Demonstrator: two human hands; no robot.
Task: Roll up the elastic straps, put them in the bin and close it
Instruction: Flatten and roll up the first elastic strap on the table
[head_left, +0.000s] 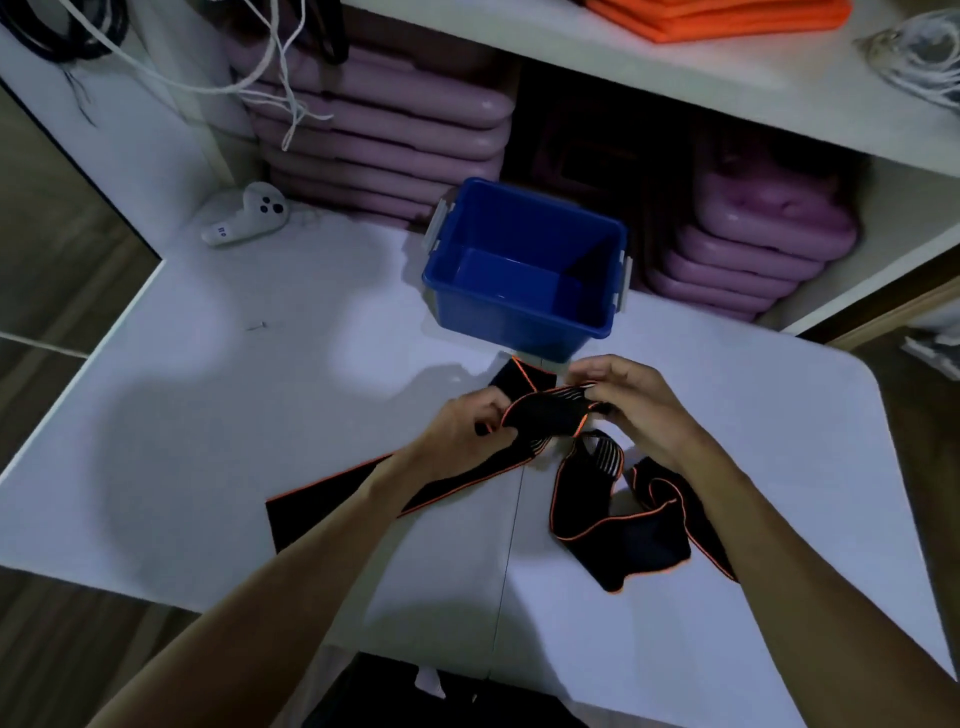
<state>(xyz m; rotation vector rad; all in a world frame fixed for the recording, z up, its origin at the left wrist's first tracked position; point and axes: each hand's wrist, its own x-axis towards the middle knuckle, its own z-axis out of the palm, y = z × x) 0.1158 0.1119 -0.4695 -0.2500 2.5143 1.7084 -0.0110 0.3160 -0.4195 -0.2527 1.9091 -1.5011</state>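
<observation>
Both hands pinch one elastic strap (545, 415) mid-table: left hand (462, 431) and right hand (639, 405) grip its end, likely starting the roll. Open bin (519, 270) waits near the far edge.

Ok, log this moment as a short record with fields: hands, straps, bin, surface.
left hand: grips the held strap
right hand: pinches the same strap's end
held strap: black, orange-edged, tail trailing left across the table
second strap: loose, unrolled, under the right forearm
bin: blue, open, nothing visible inside; no lid in view
table: white
</observation>
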